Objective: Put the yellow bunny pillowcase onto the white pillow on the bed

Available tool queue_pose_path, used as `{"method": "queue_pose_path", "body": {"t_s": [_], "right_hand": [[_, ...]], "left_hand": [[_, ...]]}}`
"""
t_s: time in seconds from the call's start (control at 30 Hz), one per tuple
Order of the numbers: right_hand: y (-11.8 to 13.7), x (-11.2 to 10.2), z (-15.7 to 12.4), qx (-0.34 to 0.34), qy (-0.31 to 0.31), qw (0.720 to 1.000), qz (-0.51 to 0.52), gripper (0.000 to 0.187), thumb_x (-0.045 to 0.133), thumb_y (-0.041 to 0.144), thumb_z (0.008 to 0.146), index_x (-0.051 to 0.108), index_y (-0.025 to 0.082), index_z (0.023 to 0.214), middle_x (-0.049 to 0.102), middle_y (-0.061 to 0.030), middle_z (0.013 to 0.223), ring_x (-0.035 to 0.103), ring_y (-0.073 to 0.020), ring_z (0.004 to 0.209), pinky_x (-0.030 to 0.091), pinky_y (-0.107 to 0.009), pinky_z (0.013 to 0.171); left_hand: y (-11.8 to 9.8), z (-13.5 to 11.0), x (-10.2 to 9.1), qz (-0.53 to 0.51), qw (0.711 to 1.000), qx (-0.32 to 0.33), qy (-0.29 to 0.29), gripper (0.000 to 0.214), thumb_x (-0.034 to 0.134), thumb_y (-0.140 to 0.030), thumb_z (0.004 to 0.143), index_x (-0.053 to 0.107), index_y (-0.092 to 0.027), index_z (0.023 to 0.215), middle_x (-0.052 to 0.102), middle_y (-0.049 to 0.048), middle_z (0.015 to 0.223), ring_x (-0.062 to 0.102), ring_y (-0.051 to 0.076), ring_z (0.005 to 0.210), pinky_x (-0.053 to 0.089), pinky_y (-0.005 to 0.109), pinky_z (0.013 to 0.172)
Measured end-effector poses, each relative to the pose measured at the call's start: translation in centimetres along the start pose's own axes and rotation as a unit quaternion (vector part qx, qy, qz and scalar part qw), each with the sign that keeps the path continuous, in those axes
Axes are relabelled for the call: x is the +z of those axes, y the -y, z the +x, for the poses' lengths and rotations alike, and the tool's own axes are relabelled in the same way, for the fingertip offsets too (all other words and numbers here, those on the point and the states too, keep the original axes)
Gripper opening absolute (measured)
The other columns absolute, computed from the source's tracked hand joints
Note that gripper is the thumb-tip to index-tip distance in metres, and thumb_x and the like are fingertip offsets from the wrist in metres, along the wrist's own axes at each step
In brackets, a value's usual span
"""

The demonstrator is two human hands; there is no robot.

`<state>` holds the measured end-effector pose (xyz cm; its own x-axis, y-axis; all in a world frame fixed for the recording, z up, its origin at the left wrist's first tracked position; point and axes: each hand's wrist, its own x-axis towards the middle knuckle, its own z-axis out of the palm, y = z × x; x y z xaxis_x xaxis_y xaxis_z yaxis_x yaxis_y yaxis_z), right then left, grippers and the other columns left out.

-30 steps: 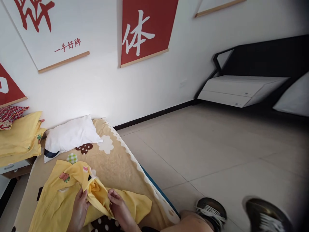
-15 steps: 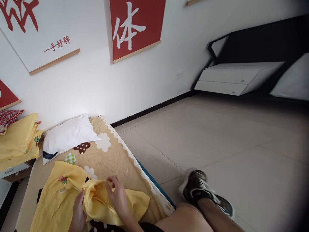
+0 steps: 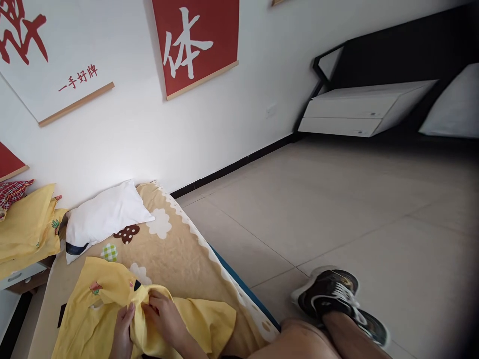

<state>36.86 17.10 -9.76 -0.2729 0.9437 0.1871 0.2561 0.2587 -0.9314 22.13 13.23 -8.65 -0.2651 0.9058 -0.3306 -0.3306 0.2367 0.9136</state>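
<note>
A yellow cloth (image 3: 92, 309) with small fruit prints lies crumpled on the tan bedspread (image 3: 175, 259) at the bottom left. My left hand (image 3: 122, 330) pinches a fold of the cloth from the left, fingers closed on it. My right hand (image 3: 164, 316) grips the same bunched fold from the right, its fingers curled into the fabric. The two hands almost touch over the bunched part. My forearms run off the lower edge of the view.
A white pillow (image 3: 105, 217) lies at the head of the bed by the wall. Yellow bedding (image 3: 24, 232) and a red checked cushion (image 3: 13, 190) sit at far left. My knee and black shoe (image 3: 337, 296) rest over the tiled floor (image 3: 337, 209). A white drawer unit (image 3: 359, 112) stands far right.
My right hand has come down and left onto the bunched fold, closing up to the left hand. My foot shifted right on the floor. The view drifted slightly left and down.
</note>
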Motion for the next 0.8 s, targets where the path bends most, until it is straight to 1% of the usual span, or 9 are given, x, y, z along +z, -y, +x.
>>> {"method": "queue_pose_path", "body": {"t_s": [0.03,0.1,0.2,0.3,0.43,0.5,0.6,0.7,0.8], "right_hand": [[0.3,-1.0,0.1,-0.01,-0.003,1.0,0.003,0.024,0.046,0.025,0.085,0.058,0.02,0.066,0.066,-0.0065,0.084,0.062,-0.0211,0.082,0.046,-0.032,0.076],[1.4,-3.7,0.0,-0.034,-0.01,0.999,0.023,0.021,0.044,0.026,0.088,0.058,0.02,0.073,0.065,-0.0073,0.092,0.061,-0.0215,0.09,0.045,-0.033,0.081],[4.2,-8.2,-0.5,-0.069,0.009,0.996,0.063,0.021,0.043,0.032,0.093,0.055,0.021,0.08,0.063,-0.0068,0.094,0.058,-0.0208,0.092,0.044,-0.032,0.083],[7.6,-11.5,-1.3,-0.07,0.054,0.995,0.055,0.029,0.041,0.041,0.096,0.048,0.022,0.075,0.06,-0.0048,0.085,0.055,-0.0193,0.082,0.042,-0.031,0.075],[10.7,-13.1,-1.2,-0.061,0.105,0.992,0.021,0.035,0.036,0.046,0.099,0.043,0.023,0.073,0.055,-0.0007,0.07,0.048,-0.0161,0.065,0.035,-0.028,0.064],[11.2,-13.3,-0.5,-0.068,0.102,0.992,-0.021,0.033,0.035,0.043,0.099,0.044,0.024,0.074,0.053,0.0004,0.066,0.046,-0.0152,0.06,0.031,-0.028,0.059],[11.0,-14.0,0.7,-0.099,0.061,0.984,-0.138,0.027,0.037,0.034,0.099,0.047,0.024,0.076,0.053,0.0005,0.062,0.044,-0.0149,0.055,0.025,-0.029,0.055],[11.1,-15.6,1.3,-0.166,0.006,0.954,-0.249,0.028,0.036,0.03,0.1,0.047,0.023,0.076,0.051,0.0009,0.058,0.042,-0.0145,0.051,0.024,-0.029,0.055],[12.3,-17.5,1.4,-0.203,-0.032,0.934,-0.291,0.032,0.03,0.03,0.104,0.044,0.022,0.076,0.051,0.0009,0.059,0.044,-0.0143,0.052,0.028,-0.028,0.054]], "left_hand": [[-0.5,0.1,-0.6,0.04,0.999,0.013,0.013,0.05,0.085,-0.062,0.052,0.063,-0.017,0.058,0.061,0.0011,0.061,0.058,0.017,0.065,0.051,0.029,0.068],[-2.3,0.0,-1.6,0.148,0.983,0.035,0.106,0.052,0.077,-0.066,0.062,0.062,-0.016,0.056,0.058,0.0021,0.058,0.055,0.017,0.062,0.048,0.03,0.068],[-6.6,-0.5,-2.2,0.311,0.909,0.095,0.261,0.047,0.062,-0.059,0.082,0.072,-0.015,0.07,0.067,0.0084,0.074,0.06,0.022,0.075,0.047,0.032,0.079],[-10.8,-1.1,-0.9,0.335,0.888,0.18,0.257,0.038,0.058,-0.05,0.086,0.075,-0.018,0.098,0.069,0.0125,0.108,0.06,0.028,0.107,0.044,0.034,0.094],[-13.7,-1.3,3.1,0.33,0.873,0.194,0.302,0.054,0.063,-0.037,0.082,0.061,-0.021,0.134,0.053,0.0106,0.143,0.041,0.03,0.137,0.03,0.037,0.114],[-14.1,-0.7,5.0,0.367,0.848,0.177,0.339,0.051,0.064,-0.03,0.079,0.064,-0.02,0.129,0.06,0.0117,0.132,0.047,0.029,0.129,0.032,0.036,0.111],[-14.4,0.9,6.1,0.435,0.824,0.171,0.319,0.023,0.065,-0.033,0.077,0.072,-0.017,0.093,0.065,0.0088,0.093,0.056,0.024,0.093,0.043,0.03,0.087],[-15.0,2.7,4.9,0.479,0.807,0.215,0.27,0.035,0.064,-0.048,0.081,0.058,-0.017,0.067,0.047,0.0002,0.068,0.041,0.014,0.068,0.036,0.025,0.067],[-15.5,4.2,2.4,0.52,0.793,0.217,0.23,0.044,0.064,-0.056,0.078,0.054,-0.016,0.063,0.041,-0.0022,0.065,0.036,0.013,0.065,0.034,0.025,0.064]]}}
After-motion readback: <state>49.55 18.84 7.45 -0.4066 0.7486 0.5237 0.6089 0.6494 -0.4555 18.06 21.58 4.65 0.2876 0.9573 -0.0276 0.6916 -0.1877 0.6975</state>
